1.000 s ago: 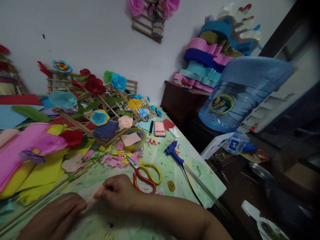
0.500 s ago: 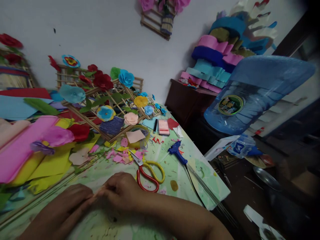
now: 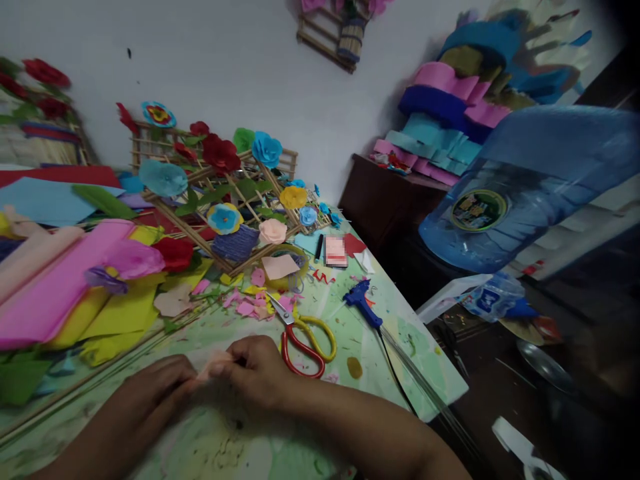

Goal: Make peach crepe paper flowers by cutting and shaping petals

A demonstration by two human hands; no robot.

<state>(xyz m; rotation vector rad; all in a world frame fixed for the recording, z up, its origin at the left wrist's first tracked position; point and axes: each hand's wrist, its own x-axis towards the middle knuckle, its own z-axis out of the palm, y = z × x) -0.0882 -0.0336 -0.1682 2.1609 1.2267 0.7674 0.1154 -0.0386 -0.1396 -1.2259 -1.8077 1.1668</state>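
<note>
Between my two hands is a small piece of pale pink paper. My left hand pinches its left end. The fingers of my right hand are closed on its right end, and they partly hide it. Just right of my right hand lie scissors with red and yellow handles, blades parted a little. Pink and yellow paper scraps are scattered beyond my hands. A blue glue gun rests farther right on the green patterned table.
Paper flowers on stick frames stand at the back. Pink and yellow crepe paper covers the left side, with long thin sticks in front. Thin rods overhang the right edge. A large blue water bottle stands beyond that edge.
The view has shifted, so the table items appear farther right. More of the pale pink paper shows between my hands, which still hold it close together.
</note>
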